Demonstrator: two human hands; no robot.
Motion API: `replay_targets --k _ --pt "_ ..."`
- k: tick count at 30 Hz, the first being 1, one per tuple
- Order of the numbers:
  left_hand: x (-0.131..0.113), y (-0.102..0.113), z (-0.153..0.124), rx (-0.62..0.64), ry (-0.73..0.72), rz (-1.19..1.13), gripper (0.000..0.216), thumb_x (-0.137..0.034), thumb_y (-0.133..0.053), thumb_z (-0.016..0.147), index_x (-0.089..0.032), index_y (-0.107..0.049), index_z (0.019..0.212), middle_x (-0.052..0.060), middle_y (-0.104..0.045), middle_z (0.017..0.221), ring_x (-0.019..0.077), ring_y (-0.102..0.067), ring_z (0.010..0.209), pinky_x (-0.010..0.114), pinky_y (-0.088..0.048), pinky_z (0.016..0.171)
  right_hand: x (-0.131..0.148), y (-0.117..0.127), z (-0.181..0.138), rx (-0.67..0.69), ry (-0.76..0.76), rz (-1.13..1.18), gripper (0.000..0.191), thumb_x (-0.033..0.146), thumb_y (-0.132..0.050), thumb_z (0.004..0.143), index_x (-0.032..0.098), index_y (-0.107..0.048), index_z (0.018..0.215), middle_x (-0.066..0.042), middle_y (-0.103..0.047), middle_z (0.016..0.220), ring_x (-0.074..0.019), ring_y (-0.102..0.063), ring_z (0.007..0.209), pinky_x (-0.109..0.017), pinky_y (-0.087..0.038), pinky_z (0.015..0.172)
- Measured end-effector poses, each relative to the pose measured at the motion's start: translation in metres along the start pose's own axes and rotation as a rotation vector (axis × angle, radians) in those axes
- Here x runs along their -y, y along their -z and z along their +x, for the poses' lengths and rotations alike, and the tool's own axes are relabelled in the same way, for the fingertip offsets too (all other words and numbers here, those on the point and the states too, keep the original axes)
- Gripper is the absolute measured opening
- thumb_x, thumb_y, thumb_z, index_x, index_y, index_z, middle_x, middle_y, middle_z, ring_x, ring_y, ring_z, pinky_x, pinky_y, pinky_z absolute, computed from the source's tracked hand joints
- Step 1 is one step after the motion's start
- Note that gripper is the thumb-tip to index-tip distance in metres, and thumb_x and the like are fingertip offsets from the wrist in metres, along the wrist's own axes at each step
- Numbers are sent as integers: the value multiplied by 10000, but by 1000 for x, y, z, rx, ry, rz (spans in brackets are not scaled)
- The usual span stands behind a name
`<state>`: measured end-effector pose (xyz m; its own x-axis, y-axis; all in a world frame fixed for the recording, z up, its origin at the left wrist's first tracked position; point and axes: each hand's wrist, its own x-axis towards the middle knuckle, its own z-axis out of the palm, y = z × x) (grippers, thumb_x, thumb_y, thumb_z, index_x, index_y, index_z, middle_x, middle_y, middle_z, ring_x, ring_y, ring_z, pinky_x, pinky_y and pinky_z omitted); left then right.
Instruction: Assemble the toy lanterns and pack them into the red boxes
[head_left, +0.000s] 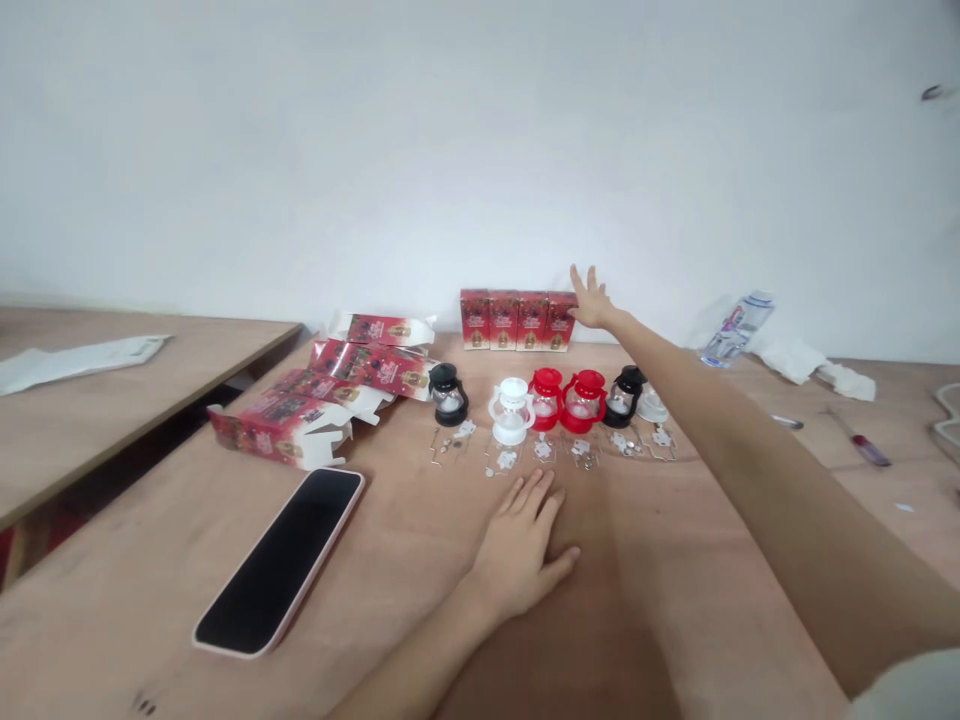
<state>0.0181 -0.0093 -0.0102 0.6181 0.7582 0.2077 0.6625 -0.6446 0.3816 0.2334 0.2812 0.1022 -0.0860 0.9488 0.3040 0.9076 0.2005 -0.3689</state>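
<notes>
My left hand (521, 545) lies flat on the wooden table (660, 600), fingers stretched out, just in front of a row of small toy lanterns. The row holds a black lantern (448, 394), a white lantern (512, 410), two red lanterns (565, 399), another black lantern (624, 396) and a white one partly hidden behind my right forearm. My right hand (591, 299) reaches far back with fingers spread, touching the rightmost of several closed red boxes (517, 320) standing against the wall. Small clear parts (507, 460) lie in front of the lanterns.
Several opened, flattened red boxes (330, 395) lie at the left. A phone (281, 560) rests screen-up near the front left. A plastic bottle (735, 328), crumpled cloth (810, 365) and a red-handled screwdriver (862, 445) sit at the right. A second table (112, 400) stands at left across a gap.
</notes>
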Motion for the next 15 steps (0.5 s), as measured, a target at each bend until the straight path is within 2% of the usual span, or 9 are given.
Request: replay_targets --k 2,5,8,9,11,13,15 --pt "1 -1 0 1 -11 9 567 -418 -541 813 -142 -425 1296 150 -350 1444 285 -290 1352 486 -295 1098 -5 28 -6 -83 57 -70 808 138 -607 702 173 -227 1414 -199 -75 1512 -467 -135 1352 -699 -160 994" --pt "3 -2 0 -11 -32 30 579 -437 -508 836 -166 -390 1334 137 -348 1447 274 -280 1358 492 -281 1101 -20 76 -29 -203 138 -137 706 116 -554 713 170 -313 1374 -168 -177 1496 -438 -184 1345 -668 -145 1028" --pt "4 -2 0 6 -41 63 593 -452 -477 853 -170 -360 1362 137 -329 1456 273 -267 1363 502 -256 1106 -47 105 -74 -360 104 0 675 102 -517 682 173 -368 1336 -153 -323 1423 -383 -297 1306 -620 -233 1033" --pt "4 -1 0 14 -42 74 594 -455 -470 857 -166 -358 1365 139 -322 1459 273 -263 1365 503 -249 1108 -58 107 -94 -412 56 137 685 99 -511 665 192 -372 1329 -134 -345 1412 -351 -316 1302 -590 -261 1039" --pt "4 0 1 25 -42 95 591 -457 -454 864 -160 -358 1366 142 -310 1464 273 -256 1367 504 -242 1108 -79 98 -136 -529 -152 533 739 100 -499 634 262 -328 1334 -83 -372 1396 -301 -389 1261 -558 -337 1011" --pt "4 0 2 25 -48 112 585 -458 -441 870 -158 -359 1366 143 -307 1465 273 -255 1367 507 -243 1106 -95 73 -177 -538 -253 619 772 134 -492 633 264 -264 1358 -108 -376 1386 -316 -427 1228 -563 -413 936" --pt "5 0 3 21 -56 124 580 -455 -435 873 -158 -361 1365 143 -313 1462 272 -261 1365 508 -248 1102 -102 41 -209 -448 -312 714 704 171 -557 626 305 -382 1295 -97 -424 1366 -302 -430 1233 -477 -446 933"
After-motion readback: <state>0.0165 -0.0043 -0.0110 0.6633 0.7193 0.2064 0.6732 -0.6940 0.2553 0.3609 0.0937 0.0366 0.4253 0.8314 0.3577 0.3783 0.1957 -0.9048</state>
